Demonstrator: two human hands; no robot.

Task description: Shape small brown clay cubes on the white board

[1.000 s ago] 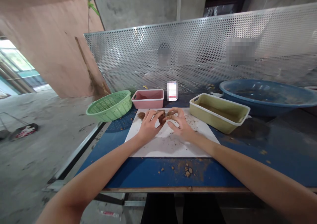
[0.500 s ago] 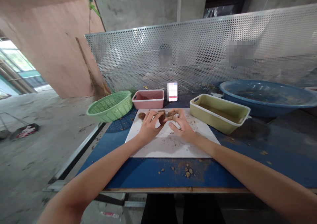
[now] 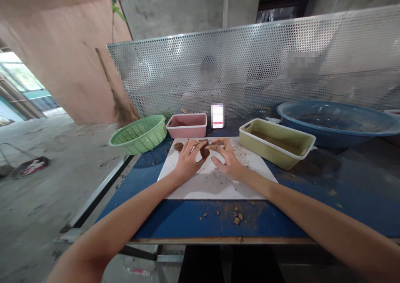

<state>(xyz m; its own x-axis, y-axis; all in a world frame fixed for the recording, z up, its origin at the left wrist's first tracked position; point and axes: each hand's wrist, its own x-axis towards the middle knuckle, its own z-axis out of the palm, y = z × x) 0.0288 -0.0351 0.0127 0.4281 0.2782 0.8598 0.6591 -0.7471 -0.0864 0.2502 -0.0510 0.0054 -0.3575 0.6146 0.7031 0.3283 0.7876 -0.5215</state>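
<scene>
My left hand [image 3: 188, 161] is closed around a brown lump of earth [image 3: 205, 151], thumb below and fingers over the top. From the other side, my right hand [image 3: 228, 160] reaches in with curved fingers; its index fingertip touches the lump, while its thumb stays apart. Both hands are above a white board [image 3: 215, 187] strewn with brown crumbs. Another rough brown clod [image 3: 178, 146] lies at the board's far left, beside my left knuckles. More brown material shows just behind the fingers, partly hidden by them.
Behind the board stand a green basket [image 3: 137, 143], a pink bin [image 3: 187, 131] and a phone-like bright screen [image 3: 217, 116]. A yellow-green bin [image 3: 268, 149] and wide blue basin [image 3: 331, 139] are at right. Loose bits [image 3: 237, 219] lie near the edge. A perforated metal screen [image 3: 243, 74] closes the back.
Both hands stay in nearly the same place. The lump has turned slightly in my left hand, and my right fingers and thumb have shifted a little to the left.
</scene>
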